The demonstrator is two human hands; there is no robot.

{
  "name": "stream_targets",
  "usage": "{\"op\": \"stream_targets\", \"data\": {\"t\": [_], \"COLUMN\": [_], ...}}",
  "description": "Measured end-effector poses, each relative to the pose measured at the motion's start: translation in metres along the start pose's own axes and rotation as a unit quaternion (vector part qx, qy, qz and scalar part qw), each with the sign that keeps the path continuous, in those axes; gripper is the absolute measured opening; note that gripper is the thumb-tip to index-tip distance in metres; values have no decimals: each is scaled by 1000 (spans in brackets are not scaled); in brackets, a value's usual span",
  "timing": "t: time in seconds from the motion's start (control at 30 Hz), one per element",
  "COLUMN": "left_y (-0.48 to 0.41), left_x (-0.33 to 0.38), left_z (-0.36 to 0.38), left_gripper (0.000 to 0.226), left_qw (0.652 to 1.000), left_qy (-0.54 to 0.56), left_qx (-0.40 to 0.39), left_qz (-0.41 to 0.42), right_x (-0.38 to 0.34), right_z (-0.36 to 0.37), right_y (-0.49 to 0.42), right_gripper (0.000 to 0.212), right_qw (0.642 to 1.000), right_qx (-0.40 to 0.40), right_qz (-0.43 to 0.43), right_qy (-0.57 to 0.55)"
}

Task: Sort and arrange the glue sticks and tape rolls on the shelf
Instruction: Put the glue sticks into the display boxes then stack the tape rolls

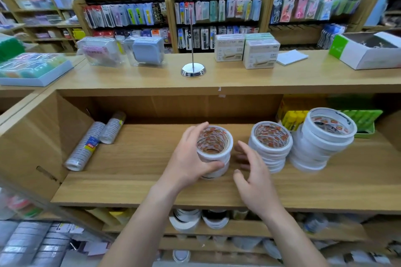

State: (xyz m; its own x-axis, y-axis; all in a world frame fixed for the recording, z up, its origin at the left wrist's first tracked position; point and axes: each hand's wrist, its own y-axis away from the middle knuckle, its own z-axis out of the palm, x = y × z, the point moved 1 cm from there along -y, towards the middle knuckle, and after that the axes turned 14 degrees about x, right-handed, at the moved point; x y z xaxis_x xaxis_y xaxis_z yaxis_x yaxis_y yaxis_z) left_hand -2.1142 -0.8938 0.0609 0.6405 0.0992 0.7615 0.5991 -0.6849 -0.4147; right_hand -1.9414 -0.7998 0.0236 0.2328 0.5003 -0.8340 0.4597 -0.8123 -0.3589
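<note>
On the wooden shelf [141,188] stand three stacks of white tape rolls. My left hand [188,158] grips the left stack of tape rolls [214,149], fingers over its far rim and thumb across its front. My right hand [251,171] hovers just right of that stack with its fingers spread, holding nothing. A middle stack of tape rolls [270,147] and a taller, leaning right stack of tape rolls [321,143] stand beside it. Yellow glue sticks [293,118] sit in a box behind them, with a green box of glue sticks [366,119] at the far right.
Two wrapped sleeves of clear tape [86,145] lean in the shelf's left corner. On the counter above stand a chrome spike holder [193,69], white boxes [260,54] and clear cases [147,50]. More tape rolls [188,219] lie on the shelf below.
</note>
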Motion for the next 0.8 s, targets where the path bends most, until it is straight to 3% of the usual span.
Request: {"op": "stream_targets", "data": {"t": [0.1,0.17,0.27,0.4,0.57,0.8], "left_y": [8,15,22,26,17,8], "left_x": [-5,-10,-13,-9,-8,-1], "left_z": [-6,-6,4,21,34,49], "left_gripper": [125,126,113,88,54,41], "left_qw": [998,994,993,982,947,928], "left_qy": [30,54,62,127,217,179], "left_qx": [-11,-9,9,90,187,282], "left_qz": [-53,-93,-102,-110,-146,-163], "right_x": [-5,-9,-13,-10,-15,-15], "right_z": [1,3,11,28,45,66], "right_y": [-4,-8,-13,-17,-24,-28], "right_gripper": [66,66,59,46,34,38], "right_qw": [999,998,997,989,978,977], "right_qx": [-15,-31,-54,-40,29,115], "right_qz": [3,7,-5,-25,20,40], "right_qy": [-45,-46,-61,-138,-205,-176]}}
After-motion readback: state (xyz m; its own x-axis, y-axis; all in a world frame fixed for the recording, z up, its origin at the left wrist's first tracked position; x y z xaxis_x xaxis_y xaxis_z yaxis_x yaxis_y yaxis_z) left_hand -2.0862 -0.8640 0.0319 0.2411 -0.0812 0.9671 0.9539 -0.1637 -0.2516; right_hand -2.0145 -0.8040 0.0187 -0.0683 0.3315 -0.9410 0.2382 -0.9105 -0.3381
